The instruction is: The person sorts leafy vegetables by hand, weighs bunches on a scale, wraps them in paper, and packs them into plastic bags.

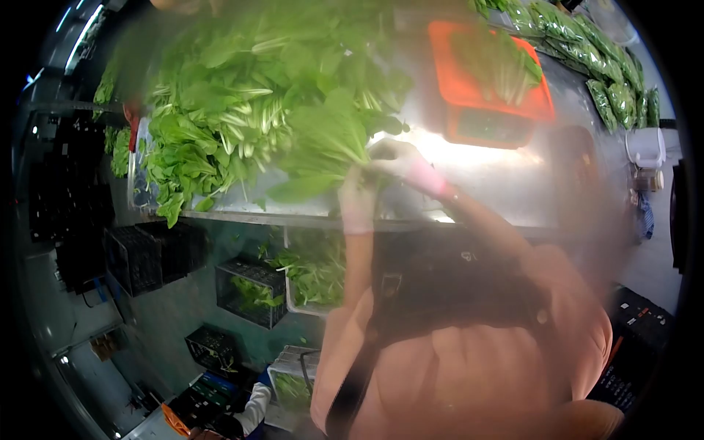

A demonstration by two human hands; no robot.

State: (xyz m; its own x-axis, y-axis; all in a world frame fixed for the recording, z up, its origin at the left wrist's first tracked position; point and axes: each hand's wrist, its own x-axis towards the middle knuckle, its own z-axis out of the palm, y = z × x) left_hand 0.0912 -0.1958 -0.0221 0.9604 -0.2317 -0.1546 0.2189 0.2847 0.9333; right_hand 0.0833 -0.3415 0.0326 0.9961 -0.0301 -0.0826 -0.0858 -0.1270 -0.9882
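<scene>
A bunch of leafy greens (pixel 328 141) hangs over the near part of the metal table, its leaves fanning to the left. My left hand (pixel 358 192), in a pale glove with a pink cuff, is closed around the stem end from below. At the same stem end, my right hand (pixel 402 161), gloved alike, has its fingers closed and bent inward; what they pinch is blurred. Beyond and left of both hands lies a large pile of loose greens (pixel 213 121).
An orange basket (pixel 460 110) with greens stands to the right on the metal table (pixel 506 183). Bagged greens (pixel 587 48) lie at the far right. Below the table's edge on the left are black crates (pixel 251 293) and a white bin of greens (pixel 301 308). A person's sleeve (pixel 255 407) shows lower left.
</scene>
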